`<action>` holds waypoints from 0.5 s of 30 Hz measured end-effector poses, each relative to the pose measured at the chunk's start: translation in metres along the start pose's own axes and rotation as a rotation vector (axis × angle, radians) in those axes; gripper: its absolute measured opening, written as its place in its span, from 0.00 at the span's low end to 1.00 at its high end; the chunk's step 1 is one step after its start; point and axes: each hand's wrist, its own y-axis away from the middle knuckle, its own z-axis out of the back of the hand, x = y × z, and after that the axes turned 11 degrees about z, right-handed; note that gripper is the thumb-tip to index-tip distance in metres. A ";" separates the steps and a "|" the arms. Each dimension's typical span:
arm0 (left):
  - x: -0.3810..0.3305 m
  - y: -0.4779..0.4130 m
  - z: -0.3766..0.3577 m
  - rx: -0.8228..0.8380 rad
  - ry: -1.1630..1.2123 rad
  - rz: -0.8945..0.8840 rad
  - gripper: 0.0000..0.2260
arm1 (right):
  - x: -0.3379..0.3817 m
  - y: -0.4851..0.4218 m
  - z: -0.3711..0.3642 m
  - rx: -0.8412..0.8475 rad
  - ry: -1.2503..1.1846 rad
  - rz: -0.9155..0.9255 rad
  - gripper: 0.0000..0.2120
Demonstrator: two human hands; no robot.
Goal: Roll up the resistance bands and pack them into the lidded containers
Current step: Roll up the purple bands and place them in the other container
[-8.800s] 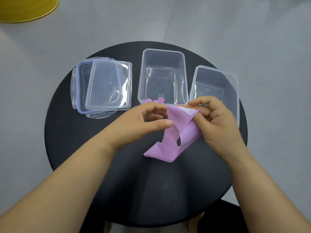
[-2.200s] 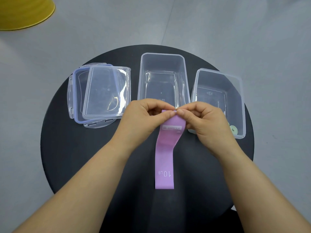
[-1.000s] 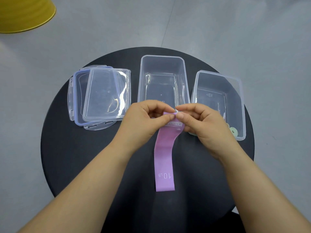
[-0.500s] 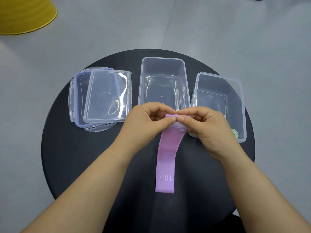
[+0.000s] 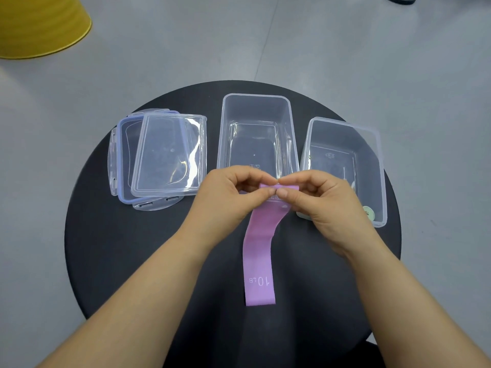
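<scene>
A purple resistance band (image 5: 259, 251) marked "10 LB" lies flat on the round black table (image 5: 111, 256), running toward me. Its far end is folded over into a small roll. My left hand (image 5: 231, 197) and my right hand (image 5: 321, 203) pinch that rolled end between thumbs and fingertips, just in front of the middle clear container (image 5: 256, 102). A second clear container (image 5: 377, 144) stands to the right, partly behind my right hand. Two clear lids (image 5: 170, 155) are stacked at the left, the lower one with a blue rim.
A small pale green round thing (image 5: 369, 212) shows at the near corner of the right container. A yellow round object (image 5: 39, 25) stands on the grey floor at the far left. The table's edge curves close around the containers.
The band, loose and crumpled between my hands at first, now lies straight on the table. Over the last second my fingers have turned its far end over into a slightly thicker roll.
</scene>
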 end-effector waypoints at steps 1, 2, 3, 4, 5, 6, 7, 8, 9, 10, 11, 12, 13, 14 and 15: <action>0.000 0.000 0.000 -0.005 -0.004 -0.005 0.09 | 0.001 0.000 0.000 0.000 -0.012 -0.013 0.06; -0.001 0.000 0.000 -0.011 -0.008 -0.009 0.09 | 0.000 0.000 -0.001 -0.002 -0.016 -0.026 0.07; 0.000 0.000 0.000 -0.016 -0.010 -0.014 0.09 | 0.000 0.000 -0.001 -0.003 -0.013 -0.039 0.09; 0.000 0.000 0.000 -0.020 -0.012 -0.019 0.09 | 0.000 0.000 -0.001 -0.004 0.005 -0.045 0.10; 0.000 0.000 0.000 -0.022 -0.014 -0.021 0.09 | 0.000 0.000 -0.001 -0.006 0.028 -0.048 0.10; 0.000 0.000 0.000 -0.023 -0.014 -0.022 0.09 | -0.001 0.000 -0.001 -0.009 0.049 -0.048 0.10; 0.000 0.000 0.000 -0.023 -0.014 -0.018 0.10 | -0.001 0.000 -0.001 -0.014 0.060 -0.049 0.10; 0.000 0.000 -0.001 -0.020 -0.012 -0.011 0.10 | -0.002 0.000 0.000 -0.022 0.067 -0.046 0.10; 0.000 0.000 -0.001 -0.012 -0.005 0.000 0.10 | -0.002 -0.001 0.000 -0.030 0.071 -0.043 0.08; 0.001 -0.001 -0.001 -0.003 0.007 0.015 0.10 | -0.003 -0.001 0.000 -0.037 0.073 -0.035 0.07; 0.001 -0.001 -0.001 0.004 0.021 0.032 0.09 | -0.002 -0.001 0.000 -0.040 0.071 -0.030 0.05; 0.001 -0.001 -0.001 0.006 0.032 0.048 0.08 | -0.002 -0.001 0.000 -0.041 0.068 -0.025 0.05; 0.001 -0.001 -0.001 0.005 0.038 0.058 0.07 | -0.002 -0.001 0.000 -0.039 0.066 -0.023 0.06; 0.001 -0.001 0.000 0.003 0.038 0.062 0.05 | -0.003 -0.001 0.000 -0.039 0.066 -0.021 0.08; 0.000 0.000 0.000 0.004 0.034 0.063 0.04 | -0.002 -0.001 0.000 -0.039 0.066 -0.022 0.09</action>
